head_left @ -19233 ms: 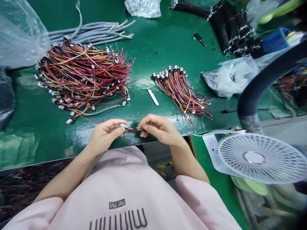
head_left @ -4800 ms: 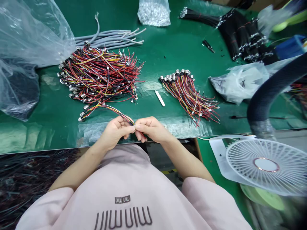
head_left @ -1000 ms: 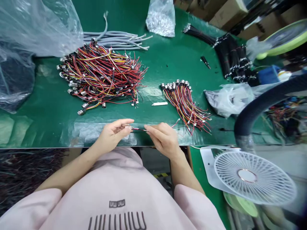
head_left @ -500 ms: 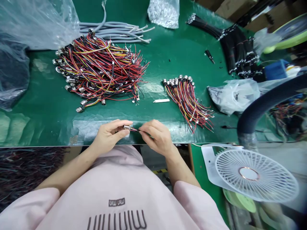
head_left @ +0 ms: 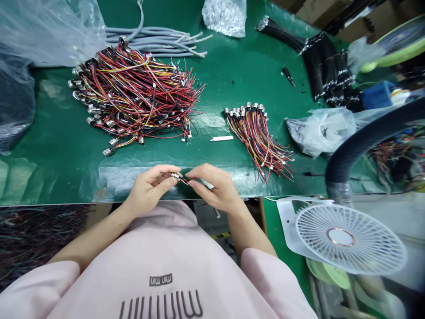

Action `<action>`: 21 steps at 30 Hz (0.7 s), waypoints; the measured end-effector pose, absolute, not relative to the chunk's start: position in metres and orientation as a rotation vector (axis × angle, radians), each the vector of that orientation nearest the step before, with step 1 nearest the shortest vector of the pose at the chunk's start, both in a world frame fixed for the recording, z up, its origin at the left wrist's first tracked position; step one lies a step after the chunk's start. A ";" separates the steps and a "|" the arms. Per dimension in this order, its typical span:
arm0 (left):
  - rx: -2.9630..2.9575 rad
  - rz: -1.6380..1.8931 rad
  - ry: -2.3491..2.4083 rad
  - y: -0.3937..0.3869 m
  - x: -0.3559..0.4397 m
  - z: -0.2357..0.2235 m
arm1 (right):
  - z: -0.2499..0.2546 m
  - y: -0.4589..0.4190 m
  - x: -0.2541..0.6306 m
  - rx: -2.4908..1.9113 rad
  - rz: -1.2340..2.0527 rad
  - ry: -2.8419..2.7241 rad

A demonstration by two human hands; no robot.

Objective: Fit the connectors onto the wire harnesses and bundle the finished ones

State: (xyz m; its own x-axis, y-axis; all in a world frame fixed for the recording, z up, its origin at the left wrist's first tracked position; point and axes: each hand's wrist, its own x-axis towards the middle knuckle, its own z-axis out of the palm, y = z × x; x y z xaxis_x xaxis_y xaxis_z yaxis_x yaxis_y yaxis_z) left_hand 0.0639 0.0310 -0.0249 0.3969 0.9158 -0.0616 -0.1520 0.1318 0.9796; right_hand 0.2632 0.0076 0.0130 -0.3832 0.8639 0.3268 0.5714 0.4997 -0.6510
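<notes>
My left hand [head_left: 149, 188] pinches a silver metal connector [head_left: 175, 176] between thumb and forefinger, just above the table's front edge. Thin coloured wires [head_left: 183, 180] run from the connector's right end to my right hand [head_left: 214, 186], whose fingers are closed around them. Below that palm, a wire end with a small white plug [head_left: 217, 213] hangs past the edge. Ahead of my right hand lies a smaller bunch of wired connectors [head_left: 257, 137], metal ends away from me. To the left spreads a large heap of similar wired connectors [head_left: 136, 97].
A white pen-like stick [head_left: 222, 138] lies between the bunches. Grey cables [head_left: 156, 40], a clear bag [head_left: 224, 17] and black cable bundles [head_left: 327, 66] sit farther back. On the right, a dark flexible hose [head_left: 358, 137] arches above a white fan [head_left: 348, 239].
The connector has tilted a little in my left hand. My right fingers have shifted slightly left along the wires, and the white plug end now shows beneath my right hand.
</notes>
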 end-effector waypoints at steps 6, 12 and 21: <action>1.158 0.898 0.841 0.031 0.062 -0.027 | 0.012 0.016 0.259 -1.233 0.844 -1.986; 1.173 0.896 0.857 0.031 0.061 -0.027 | 0.025 0.018 0.275 -1.232 1.015 -2.017; 1.229 0.866 0.930 0.031 0.063 -0.025 | 0.027 0.013 0.274 -1.175 0.400 -2.520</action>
